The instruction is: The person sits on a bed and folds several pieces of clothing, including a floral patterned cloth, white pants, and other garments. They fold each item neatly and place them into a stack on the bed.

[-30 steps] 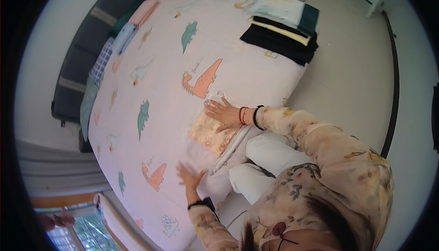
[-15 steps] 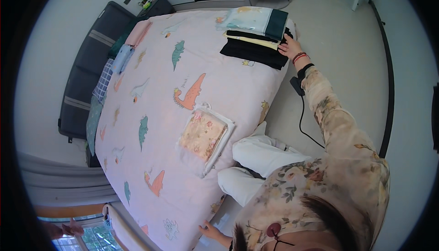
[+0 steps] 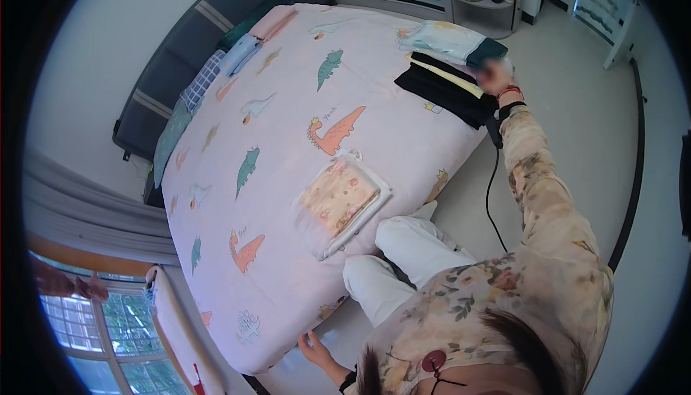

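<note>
My right hand (image 3: 497, 78) reaches to the bed's far right edge, at the dark green end of a flat, clear-wrapped package (image 3: 446, 41). Its fingers are smeared by motion, so I cannot tell whether they grip it. Close to the same hand lie a folded black cloth (image 3: 439, 93) and a folded pale yellow cloth (image 3: 450, 73). My left hand (image 3: 317, 352) is low by the near bed edge, fingers apart, holding nothing. Between my hands, a folded peach floral cloth (image 3: 338, 195) rests on a white-edged clear bag (image 3: 374, 204) on the bed.
The bed (image 3: 288, 251) has a pink dinosaur-print cover. Folded pink cloth (image 3: 273, 22), blue cloth (image 3: 239, 55) and a checked pillow (image 3: 203, 78) lie along the headboard (image 3: 180, 57). A black cord (image 3: 491, 201) hangs beside the bed, by my white trousers (image 3: 417, 244).
The view has turned, so the bed's contents sit further right. My right hand has moved from the black cloth's edge toward the package's green end and is now blurred.
</note>
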